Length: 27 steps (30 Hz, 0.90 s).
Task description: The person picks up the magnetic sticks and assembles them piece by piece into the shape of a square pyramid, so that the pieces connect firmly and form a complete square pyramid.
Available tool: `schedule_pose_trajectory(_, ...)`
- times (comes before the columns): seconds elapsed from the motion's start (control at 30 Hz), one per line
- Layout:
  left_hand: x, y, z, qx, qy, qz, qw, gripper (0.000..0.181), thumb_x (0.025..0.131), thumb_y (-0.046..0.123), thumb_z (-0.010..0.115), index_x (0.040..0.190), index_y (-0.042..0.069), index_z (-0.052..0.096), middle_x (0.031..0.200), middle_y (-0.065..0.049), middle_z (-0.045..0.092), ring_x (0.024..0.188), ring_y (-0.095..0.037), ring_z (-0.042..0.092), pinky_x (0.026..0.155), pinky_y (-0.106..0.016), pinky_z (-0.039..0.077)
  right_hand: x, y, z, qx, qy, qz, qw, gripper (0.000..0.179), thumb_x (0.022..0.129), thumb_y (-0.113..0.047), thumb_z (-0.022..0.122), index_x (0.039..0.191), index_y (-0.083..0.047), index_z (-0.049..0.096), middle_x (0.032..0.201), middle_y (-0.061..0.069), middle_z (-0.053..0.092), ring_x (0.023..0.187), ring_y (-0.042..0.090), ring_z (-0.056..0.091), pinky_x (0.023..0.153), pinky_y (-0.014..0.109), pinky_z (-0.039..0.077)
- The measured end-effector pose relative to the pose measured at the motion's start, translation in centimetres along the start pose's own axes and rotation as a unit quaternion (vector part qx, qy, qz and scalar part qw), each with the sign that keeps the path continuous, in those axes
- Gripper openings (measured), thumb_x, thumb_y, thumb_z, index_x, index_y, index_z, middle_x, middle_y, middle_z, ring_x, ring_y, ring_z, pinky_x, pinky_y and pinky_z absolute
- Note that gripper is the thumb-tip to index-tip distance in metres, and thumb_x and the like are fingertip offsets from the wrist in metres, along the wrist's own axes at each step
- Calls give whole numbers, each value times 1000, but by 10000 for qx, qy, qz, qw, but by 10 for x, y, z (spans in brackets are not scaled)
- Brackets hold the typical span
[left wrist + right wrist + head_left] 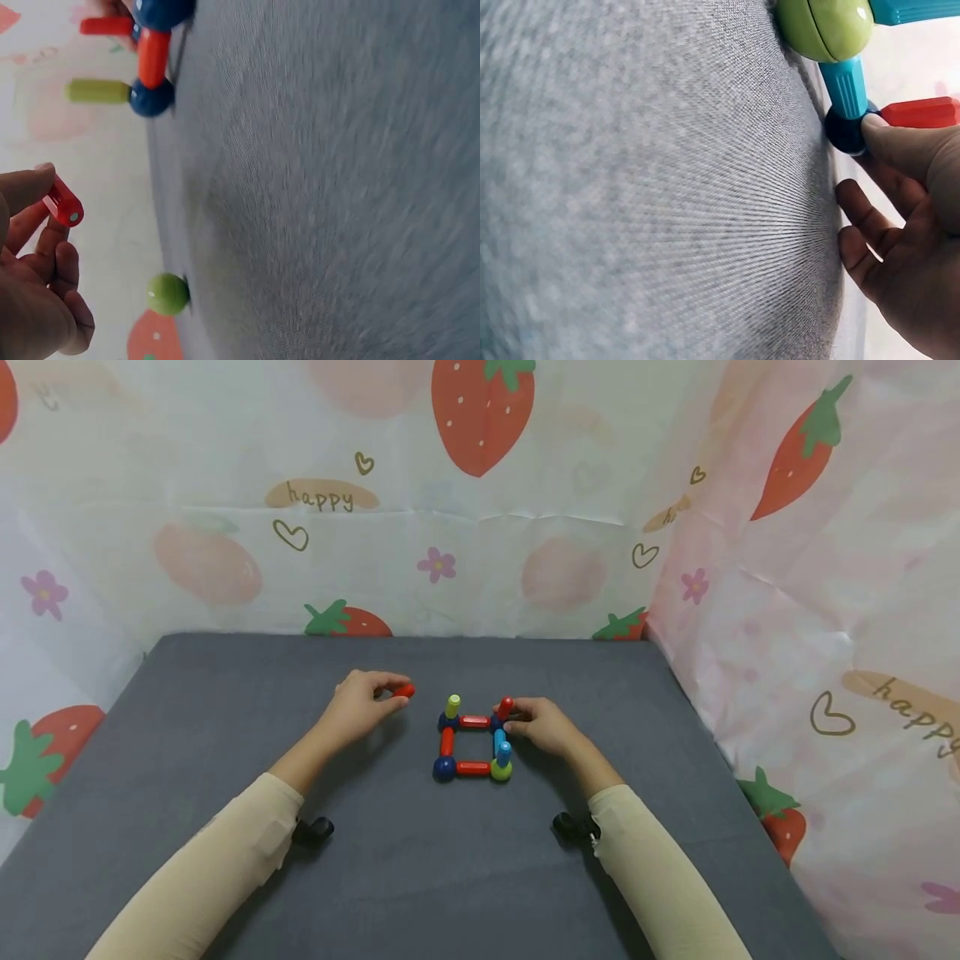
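Observation:
A square frame of magnetic rods and balls lies on the grey table. My left hand [362, 703] is raised to the left of it and pinches a loose red rod [64, 201] between thumb and fingers. With thumb and finger, my right hand [551, 727] grips the dark blue ball [844, 133] at the frame's far right corner. From that ball an upright red rod [506, 707] rises. A yellow-green rod [452, 706] stands on the far left ball, a blue rod [505, 753] on the green ball [500, 770] at near right. The near left dark blue ball [445, 767] bears no upright.
A separate green ball [168, 294] sits on the table near my left hand; the head view does not show it. Strawberry-print cloth [480, 585] hangs behind the table [420, 877] and along its sides. A black wrist device [313, 832] shows at each sleeve.

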State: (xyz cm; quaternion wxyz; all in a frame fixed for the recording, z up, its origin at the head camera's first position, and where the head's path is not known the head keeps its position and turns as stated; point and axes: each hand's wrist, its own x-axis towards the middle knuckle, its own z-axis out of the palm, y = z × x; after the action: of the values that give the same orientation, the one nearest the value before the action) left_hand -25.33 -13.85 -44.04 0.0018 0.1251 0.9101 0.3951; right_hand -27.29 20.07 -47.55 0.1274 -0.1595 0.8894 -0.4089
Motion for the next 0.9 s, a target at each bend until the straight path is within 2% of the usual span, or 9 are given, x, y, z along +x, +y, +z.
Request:
schedule_pose_trajectory(0.1,-14,6,-1,-257,-127,1,9996,32,99,27,70,130,19,71,124,-5,68,121,-34,55,96,-50,50,1,0,2,-30,25,-7,10000,34,100,-16,68,134,-19,69,136,2,67,125,22,63,106,45,49)
schedule_pose_trajectory(0.23,-34,13,0,-575,-210,5,9981,28,98,26,71,125,19,72,119,-3,69,117,-33,53,85,-42,50,2,-1,4,-75,43,-6,10000,33,100,-17,69,133,-20,70,134,2,68,123,22,63,105,45,49)
schedule_pose_trajectory(0.4,-53,20,4,-812,-243,-78,9964,25,96,26,74,121,21,73,117,-1,68,116,-33,52,81,-39,48,1,-5,7,-107,0,-66,9999,33,99,-18,69,132,-20,70,134,2,68,122,22,64,105,46,49)
schedule_pose_trajectory(0.63,-65,27,8,-838,-295,-166,9959,21,94,27,77,114,25,72,114,0,66,113,-30,53,86,-41,45,2,-11,14,-68,-14,-145,9999,33,99,-18,69,132,-21,71,134,1,68,121,22,65,104,45,50)
schedule_pose_trajectory(0.9,-73,26,18,-661,-260,-292,9970,22,93,26,78,113,23,72,114,-6,68,111,-29,57,92,-44,47,5,-17,23,-82,-132,-289,9995,33,99,-18,70,132,-20,70,134,0,68,122,21,65,105,43,50)
